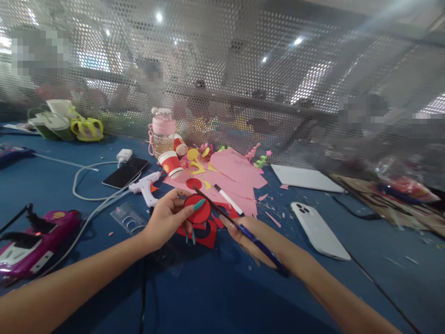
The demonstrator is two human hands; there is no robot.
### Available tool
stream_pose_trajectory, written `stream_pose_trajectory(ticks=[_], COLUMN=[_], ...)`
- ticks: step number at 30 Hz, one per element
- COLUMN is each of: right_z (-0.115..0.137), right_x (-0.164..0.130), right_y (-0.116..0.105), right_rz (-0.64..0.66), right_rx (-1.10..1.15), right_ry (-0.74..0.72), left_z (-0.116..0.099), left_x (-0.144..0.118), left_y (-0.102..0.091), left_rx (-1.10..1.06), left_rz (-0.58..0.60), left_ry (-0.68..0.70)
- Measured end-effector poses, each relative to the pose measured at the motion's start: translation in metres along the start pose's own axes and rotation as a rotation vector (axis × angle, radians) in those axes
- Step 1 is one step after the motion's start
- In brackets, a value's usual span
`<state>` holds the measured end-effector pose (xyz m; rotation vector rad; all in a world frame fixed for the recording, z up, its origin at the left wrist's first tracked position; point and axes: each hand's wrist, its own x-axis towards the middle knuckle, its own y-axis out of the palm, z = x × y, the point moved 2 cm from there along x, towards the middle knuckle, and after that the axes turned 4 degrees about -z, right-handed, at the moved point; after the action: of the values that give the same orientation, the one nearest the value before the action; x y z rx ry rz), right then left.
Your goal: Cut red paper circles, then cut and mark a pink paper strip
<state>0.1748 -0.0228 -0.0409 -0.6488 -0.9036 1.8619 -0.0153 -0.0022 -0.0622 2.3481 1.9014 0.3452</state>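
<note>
My left hand [166,214] pinches a round red paper disc [200,211] between thumb and fingers, above the blue table. My right hand [255,236] is closed around blue-handled scissors [262,248], seen nearly edge-on. Their dark blades point up and left, across the disc's right edge; whether they touch it I cannot tell. Beneath the hands lie red paper scraps [208,236], one with a rounded cut-out. Beyond them a white marker [228,199] and another red disc [193,184] rest on pink sheets [239,185].
A white glue gun [146,186], a black phone [125,172] and a purple power strip [52,239] with cables are at left. Behind stand a paper cup [171,164] and a pink bottle [163,132] near a perforated metal screen [222,88]. At right lies a white phone [318,229].
</note>
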Motion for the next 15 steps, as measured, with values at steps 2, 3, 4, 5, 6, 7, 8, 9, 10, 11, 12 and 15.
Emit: stream_pose_trajectory(ticks=[2,3,4,5,6,7,8,9,10,11,12,15], right_z=[-0.002,-0.003,-0.005,-0.007,-0.009,-0.012,-0.015,-0.018,-0.022,-0.025,-0.028,-0.036], right_x=[0.002,0.003,0.005,0.007,0.01,0.012,0.015,0.018,0.021,0.023,0.026,0.031], right_y=[0.0,0.001,0.002,0.003,0.004,0.005,0.006,0.007,0.008,0.009,0.01,0.014], right_rz=[0.002,-0.009,-0.032,-0.063,-0.098,-0.139,-0.175,-0.205,-0.226,-0.236,-0.244,-0.262], right_rx=[-0.021,-0.037,-0.06,-0.094,-0.139,-0.198,-0.27,-0.347,-0.425,-0.487,-0.53,-0.589], right_ry=[0.032,0.056,0.079,0.099,0.12,0.145,0.18,0.223,0.268,0.309,0.341,0.394], left_z=[0.002,0.004,0.006,0.007,0.008,0.009,0.01,0.011,0.011,0.011,0.011,0.011], left_x=[0.003,0.005,0.007,0.009,0.011,0.012,0.013,0.014,0.014,0.014,0.014,0.014], left_y=[-0.002,-0.003,-0.004,-0.005,-0.006,-0.007,-0.008,-0.008,-0.008,-0.008,-0.008,-0.007], left_rx=[0.023,0.033,0.037,0.035,0.033,0.031,0.03,0.032,0.035,0.038,0.041,0.055], left_rz=[0.012,0.012,0.009,0.0,-0.013,-0.021,-0.028,-0.036,-0.042,-0.049,-0.056,-0.066], left_ry=[0.005,0.007,0.008,0.015,0.027,0.034,0.039,0.041,0.041,0.042,0.043,0.045])
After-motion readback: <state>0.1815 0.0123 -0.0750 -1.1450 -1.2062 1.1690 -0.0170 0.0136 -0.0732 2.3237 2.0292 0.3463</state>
